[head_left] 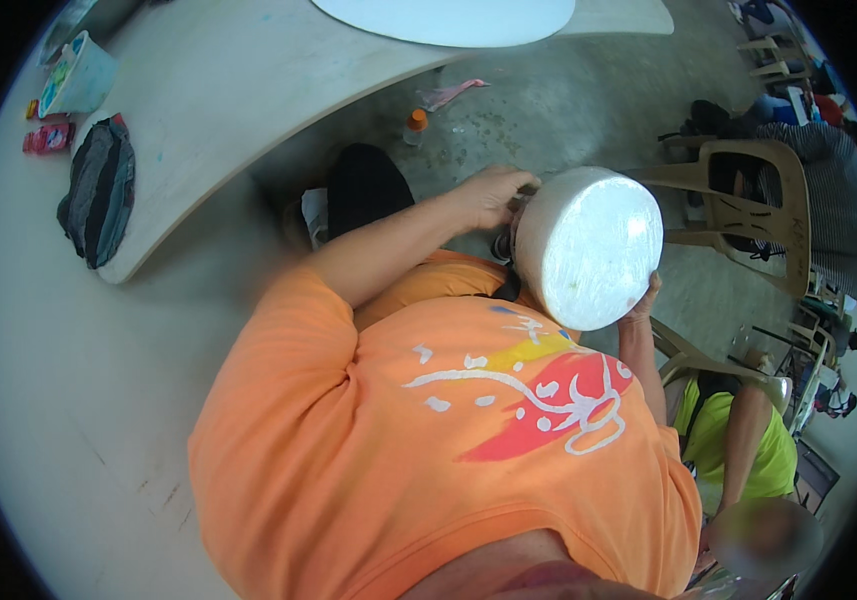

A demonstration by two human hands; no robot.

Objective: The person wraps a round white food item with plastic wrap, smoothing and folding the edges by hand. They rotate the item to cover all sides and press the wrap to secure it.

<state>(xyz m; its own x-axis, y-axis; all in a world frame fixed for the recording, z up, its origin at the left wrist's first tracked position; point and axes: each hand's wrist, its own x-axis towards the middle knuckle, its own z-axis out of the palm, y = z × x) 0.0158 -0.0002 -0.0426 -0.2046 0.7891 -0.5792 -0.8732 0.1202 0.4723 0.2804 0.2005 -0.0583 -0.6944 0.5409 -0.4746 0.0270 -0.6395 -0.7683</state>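
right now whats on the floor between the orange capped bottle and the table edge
In the head view a crumpled pink cloth lies on the grey floor between the orange-capped bottle and the curved table edge; nothing else shows there.

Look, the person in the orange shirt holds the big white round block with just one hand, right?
No. The head view shows both hands on the white round block: the left hand at its top edge and the right hand underneath. The shirt is orange.

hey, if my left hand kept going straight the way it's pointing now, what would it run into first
Your left hand points right, along the top edge of the white round block it already touches. Past that, likely the tan plastic chair, though depth is hard to judge here.
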